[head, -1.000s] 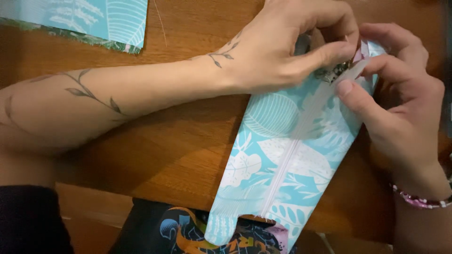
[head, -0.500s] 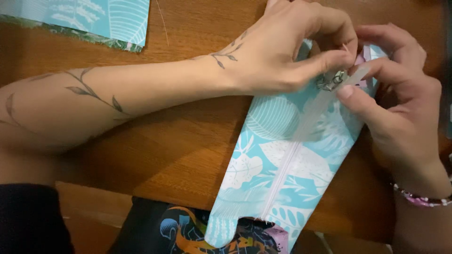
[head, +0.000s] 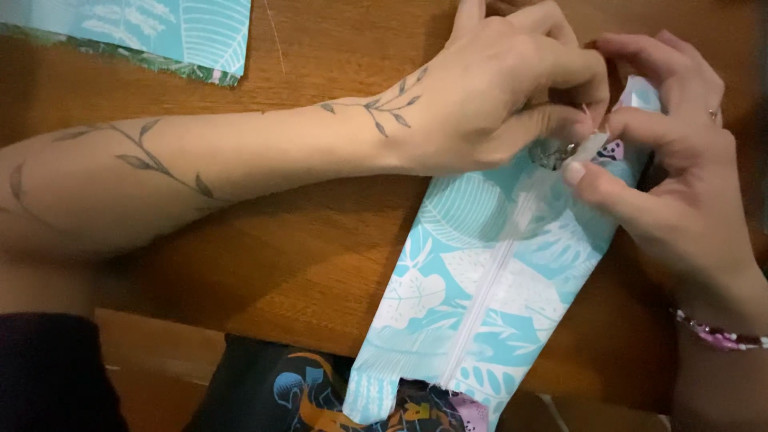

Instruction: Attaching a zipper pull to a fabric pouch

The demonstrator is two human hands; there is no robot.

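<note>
The fabric pouch [head: 488, 280], turquoise with a white leaf print, lies flat on the wooden counter [head: 264, 264]. Its near end overhangs the counter edge above the person's lap; its far end sits under both hands. A white zipper [head: 486, 292] runs lengthwise down the middle of the pouch and appears closed along the visible stretch. The contents of the pouch cannot be seen; the body lies flat.

The left hand [head: 496, 88] reaches across from the left, forearm resting on the counter. Its fingers [head: 544, 124] are curled tight and pinched at the far end of the zipper, beside a small metallic part, probably the slider [head: 554, 152], which is too small to make out clearly. The right hand [head: 656, 176] comes in from the right; its thumb and forefinger are closed on the white zipper tape end [head: 590, 146] at the same spot. The two hands touch each other there.

A second piece of the same printed fabric [head: 160, 32] lies at the far left corner of the counter, well apart from the pouch. A beaded bracelet [head: 720, 336] sits on the right wrist.
</note>
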